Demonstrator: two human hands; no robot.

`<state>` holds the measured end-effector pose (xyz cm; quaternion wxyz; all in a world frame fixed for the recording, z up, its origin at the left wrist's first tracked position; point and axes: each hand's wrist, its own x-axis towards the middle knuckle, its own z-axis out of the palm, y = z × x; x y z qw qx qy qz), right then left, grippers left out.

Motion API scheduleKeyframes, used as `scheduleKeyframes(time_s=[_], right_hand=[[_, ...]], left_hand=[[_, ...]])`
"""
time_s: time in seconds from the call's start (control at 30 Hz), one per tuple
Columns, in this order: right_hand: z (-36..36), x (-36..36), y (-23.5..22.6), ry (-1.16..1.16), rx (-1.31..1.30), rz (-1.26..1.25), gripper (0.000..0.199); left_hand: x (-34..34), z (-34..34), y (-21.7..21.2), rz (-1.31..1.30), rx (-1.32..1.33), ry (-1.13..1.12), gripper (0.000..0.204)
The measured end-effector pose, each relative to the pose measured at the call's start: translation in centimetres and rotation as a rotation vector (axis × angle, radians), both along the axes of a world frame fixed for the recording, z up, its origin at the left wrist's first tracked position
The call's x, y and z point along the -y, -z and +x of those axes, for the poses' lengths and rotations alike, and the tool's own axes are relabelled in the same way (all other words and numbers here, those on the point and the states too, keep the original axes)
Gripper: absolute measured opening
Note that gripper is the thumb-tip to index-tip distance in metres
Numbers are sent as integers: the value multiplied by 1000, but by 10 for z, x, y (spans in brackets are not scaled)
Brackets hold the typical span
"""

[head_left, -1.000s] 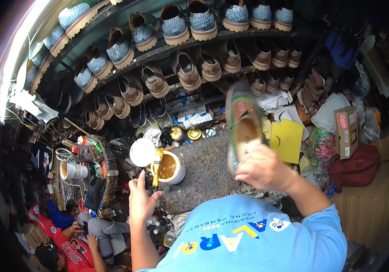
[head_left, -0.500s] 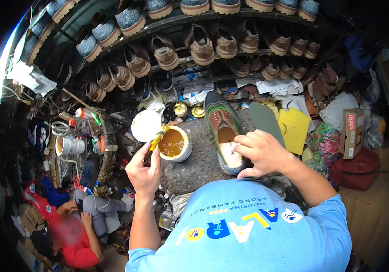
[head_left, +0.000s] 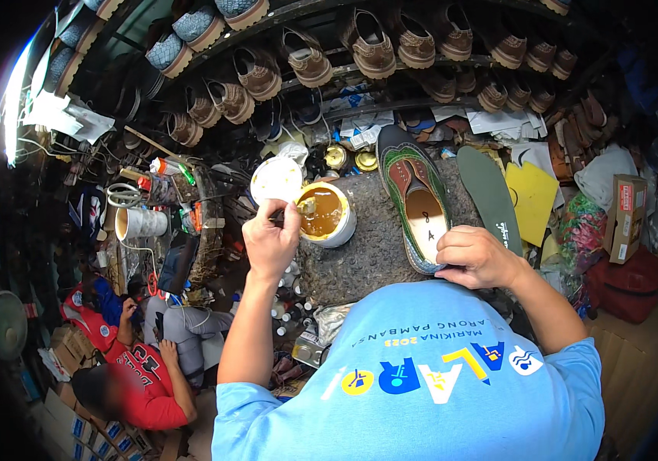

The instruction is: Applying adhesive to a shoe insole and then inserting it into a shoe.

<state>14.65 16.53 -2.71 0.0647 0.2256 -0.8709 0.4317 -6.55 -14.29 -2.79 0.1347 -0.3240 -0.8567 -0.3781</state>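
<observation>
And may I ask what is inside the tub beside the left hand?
The tub holds brown liquid; a brush in the left hand reaches its mouth. The liquid hides the bottom.

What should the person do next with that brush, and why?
Perhaps the left hand should wipe the small yellow-smeared brush against the round white tub: the brush tip is inside, by the glossy brown liquid, and might drip. The right hand is busy, holding the heel of the low green-and-brown shoe.
</observation>
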Motion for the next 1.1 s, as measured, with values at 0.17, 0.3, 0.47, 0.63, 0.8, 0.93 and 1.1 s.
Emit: scheduleKeyframes(time_s=[0.17, 0.3, 0.47, 0.63, 0.8, 0.93, 1.1], right_hand=[[12, -5, 11, 49, 15, -45, 26], [25, 5, 15, 242, 107, -127, 47], [30, 9, 39, 518, 57, -298, 76], [27, 19, 55, 503, 197, -595, 92], [28, 17, 57, 457, 250, -598, 90], [26, 17, 59, 417, 294, -735, 84], [21, 14, 60, 378, 307, -774, 86]], left_hand=[[23, -16, 12, 878, 1192, -237, 24], [55, -24, 7, 1190, 1426, -141, 28], [72, -16, -5, 817, 1470, 27, 27], [70, -2, -9, 375, 1493, -214, 25], [19, -15, -146, 1210, 1082, 282, 36], [25, -20, -203, 1300, 879, 490, 47], [30, -19, -211, 1250, 850, 621, 46]])
